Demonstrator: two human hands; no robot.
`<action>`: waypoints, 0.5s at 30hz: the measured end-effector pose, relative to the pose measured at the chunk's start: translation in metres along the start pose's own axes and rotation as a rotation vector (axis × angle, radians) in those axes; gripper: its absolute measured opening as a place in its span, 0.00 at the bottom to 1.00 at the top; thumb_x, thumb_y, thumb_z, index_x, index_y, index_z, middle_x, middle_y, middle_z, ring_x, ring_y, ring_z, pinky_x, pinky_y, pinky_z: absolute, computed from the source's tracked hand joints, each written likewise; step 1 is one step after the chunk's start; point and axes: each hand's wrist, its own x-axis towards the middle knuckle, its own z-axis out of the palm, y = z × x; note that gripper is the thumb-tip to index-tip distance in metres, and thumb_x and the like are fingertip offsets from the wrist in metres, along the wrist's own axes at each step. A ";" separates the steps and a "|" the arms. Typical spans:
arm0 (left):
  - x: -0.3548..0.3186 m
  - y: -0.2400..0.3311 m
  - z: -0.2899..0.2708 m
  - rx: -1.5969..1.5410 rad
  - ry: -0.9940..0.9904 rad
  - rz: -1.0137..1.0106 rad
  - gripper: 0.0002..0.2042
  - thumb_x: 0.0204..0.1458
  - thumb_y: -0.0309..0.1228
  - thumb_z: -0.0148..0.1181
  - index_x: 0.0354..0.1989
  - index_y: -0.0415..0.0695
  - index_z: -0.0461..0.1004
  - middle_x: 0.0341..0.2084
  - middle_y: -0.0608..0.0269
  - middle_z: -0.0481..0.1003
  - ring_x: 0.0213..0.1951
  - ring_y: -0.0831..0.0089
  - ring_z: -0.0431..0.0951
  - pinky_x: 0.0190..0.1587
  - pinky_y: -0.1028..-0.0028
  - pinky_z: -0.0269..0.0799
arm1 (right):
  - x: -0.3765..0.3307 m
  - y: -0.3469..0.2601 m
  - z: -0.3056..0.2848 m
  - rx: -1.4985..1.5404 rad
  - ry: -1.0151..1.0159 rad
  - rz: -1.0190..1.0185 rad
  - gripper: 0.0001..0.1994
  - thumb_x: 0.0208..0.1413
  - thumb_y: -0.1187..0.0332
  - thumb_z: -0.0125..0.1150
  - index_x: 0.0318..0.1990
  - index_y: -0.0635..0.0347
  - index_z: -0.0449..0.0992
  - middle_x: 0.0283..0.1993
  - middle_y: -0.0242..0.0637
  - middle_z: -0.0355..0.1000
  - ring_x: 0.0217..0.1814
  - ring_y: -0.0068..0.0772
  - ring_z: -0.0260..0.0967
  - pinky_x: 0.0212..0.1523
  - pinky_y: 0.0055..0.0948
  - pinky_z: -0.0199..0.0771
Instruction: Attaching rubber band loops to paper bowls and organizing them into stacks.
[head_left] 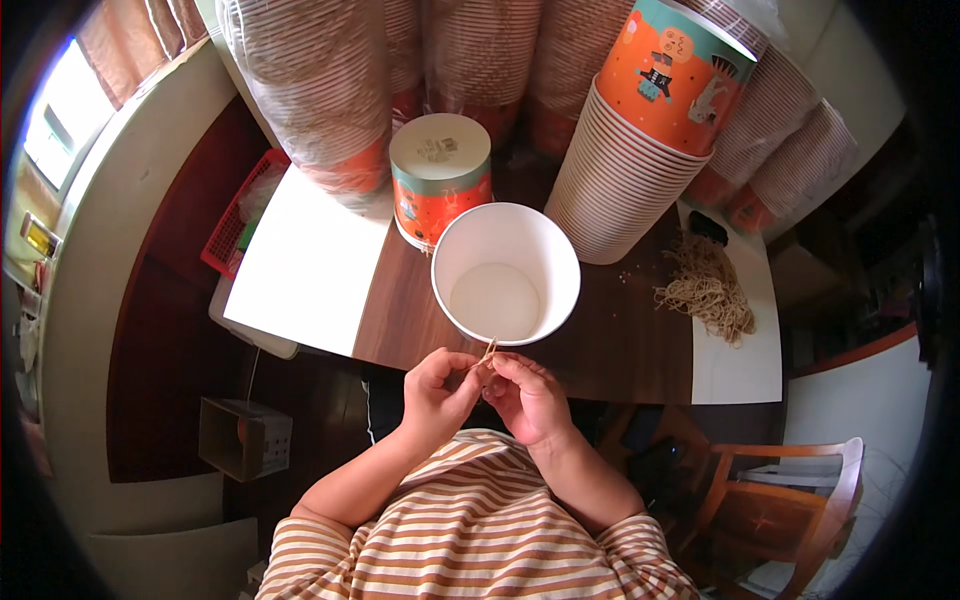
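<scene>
Pinching string (pixel 490 349) with left hand (pixel 438 395) and right hand (pixel 532 398).
Sits between fingertips (pixel 504 366), poking up by near rim of white tub (pixel 552 268).

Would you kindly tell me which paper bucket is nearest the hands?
The paper bucket showing its white inside; the upturned bucket behind it and the nested stacks are farther.

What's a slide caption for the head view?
Left hand and right hand pinch tan cord near an open white-lined tub.
</scene>
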 end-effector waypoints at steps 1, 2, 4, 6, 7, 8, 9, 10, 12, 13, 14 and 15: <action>0.003 0.003 -0.004 0.245 -0.013 0.152 0.04 0.46 0.18 0.61 0.30 0.37 0.73 0.25 0.62 0.75 0.21 0.84 0.71 0.23 0.84 0.65 | 0.000 0.000 -0.001 0.002 0.002 -0.001 0.05 0.55 0.72 0.55 0.36 0.61 0.77 0.29 0.30 0.73 0.27 0.19 0.64 0.32 0.21 0.65; 0.003 0.005 -0.003 0.245 -0.016 0.151 0.04 0.46 0.18 0.61 0.30 0.37 0.73 0.25 0.62 0.75 0.21 0.84 0.71 0.23 0.84 0.65 | 0.000 0.002 -0.001 -0.009 0.034 -0.023 0.05 0.56 0.72 0.55 0.36 0.61 0.77 0.28 0.29 0.72 0.26 0.19 0.64 0.32 0.21 0.65; 0.003 0.008 0.000 0.349 0.081 0.302 0.08 0.42 0.16 0.62 0.32 0.39 0.74 0.26 0.59 0.74 0.22 0.80 0.73 0.23 0.83 0.67 | 0.001 0.004 -0.003 -0.019 0.065 -0.045 0.05 0.56 0.71 0.55 0.36 0.61 0.77 0.26 0.29 0.72 0.26 0.19 0.63 0.32 0.21 0.65; 0.007 0.002 -0.002 0.394 0.071 0.460 0.10 0.40 0.17 0.63 0.33 0.40 0.75 0.27 0.59 0.74 0.24 0.75 0.74 0.24 0.79 0.69 | 0.001 0.007 -0.006 -0.002 0.021 -0.089 0.06 0.55 0.70 0.59 0.37 0.61 0.77 0.29 0.28 0.73 0.25 0.16 0.62 0.29 0.16 0.63; 0.010 -0.002 -0.003 0.437 0.061 0.619 0.13 0.38 0.18 0.64 0.35 0.40 0.75 0.28 0.59 0.74 0.25 0.69 0.75 0.25 0.75 0.70 | 0.001 0.008 -0.005 -0.002 0.022 -0.088 0.06 0.55 0.70 0.59 0.37 0.61 0.77 0.29 0.28 0.73 0.25 0.16 0.62 0.29 0.16 0.63; 0.011 -0.004 -0.003 0.437 0.061 0.619 0.13 0.38 0.18 0.64 0.35 0.40 0.75 0.28 0.59 0.74 0.25 0.69 0.75 0.25 0.75 0.70 | 0.001 0.008 -0.004 -0.026 0.020 -0.111 0.06 0.55 0.70 0.59 0.37 0.61 0.77 0.29 0.27 0.73 0.25 0.15 0.62 0.29 0.15 0.62; 0.013 -0.006 -0.004 0.469 0.061 0.685 0.14 0.37 0.17 0.64 0.36 0.40 0.75 0.28 0.59 0.74 0.26 0.68 0.75 0.25 0.74 0.70 | 0.000 0.008 -0.003 -0.049 0.019 -0.134 0.07 0.55 0.69 0.59 0.37 0.62 0.77 0.28 0.27 0.73 0.26 0.15 0.61 0.30 0.15 0.61; 0.014 -0.007 -0.004 0.500 0.061 0.751 0.15 0.36 0.17 0.64 0.37 0.40 0.76 0.29 0.59 0.74 0.27 0.67 0.75 0.26 0.73 0.70 | 0.000 0.008 -0.002 -0.049 0.019 -0.134 0.07 0.55 0.69 0.59 0.37 0.62 0.77 0.28 0.27 0.73 0.26 0.15 0.61 0.30 0.15 0.61; 0.014 -0.006 -0.005 0.509 0.060 0.766 0.15 0.36 0.18 0.65 0.37 0.39 0.76 0.29 0.59 0.74 0.27 0.67 0.75 0.27 0.74 0.70 | -0.001 0.008 -0.002 -0.078 0.017 -0.151 0.07 0.54 0.69 0.59 0.38 0.62 0.78 0.28 0.26 0.73 0.27 0.14 0.60 0.30 0.14 0.60; 0.014 -0.005 -0.005 0.518 0.060 0.781 0.15 0.36 0.18 0.65 0.37 0.39 0.76 0.29 0.59 0.75 0.27 0.68 0.75 0.27 0.74 0.70 | 0.000 0.008 -0.002 -0.078 0.017 -0.151 0.07 0.54 0.69 0.59 0.38 0.62 0.78 0.28 0.26 0.73 0.27 0.14 0.60 0.30 0.14 0.60; 0.014 -0.005 -0.005 0.518 0.059 0.781 0.15 0.36 0.18 0.65 0.37 0.39 0.76 0.29 0.59 0.75 0.27 0.68 0.75 0.27 0.74 0.70 | 0.000 0.009 -0.003 -0.093 0.019 -0.162 0.07 0.54 0.69 0.59 0.38 0.62 0.78 0.28 0.26 0.73 0.27 0.13 0.60 0.30 0.14 0.59; 0.015 -0.004 -0.006 0.534 0.053 0.790 0.15 0.36 0.18 0.65 0.37 0.39 0.75 0.29 0.59 0.75 0.27 0.68 0.75 0.27 0.74 0.70 | 0.000 0.009 -0.003 -0.109 0.021 -0.174 0.08 0.54 0.69 0.60 0.38 0.62 0.78 0.28 0.26 0.73 0.27 0.13 0.60 0.30 0.14 0.59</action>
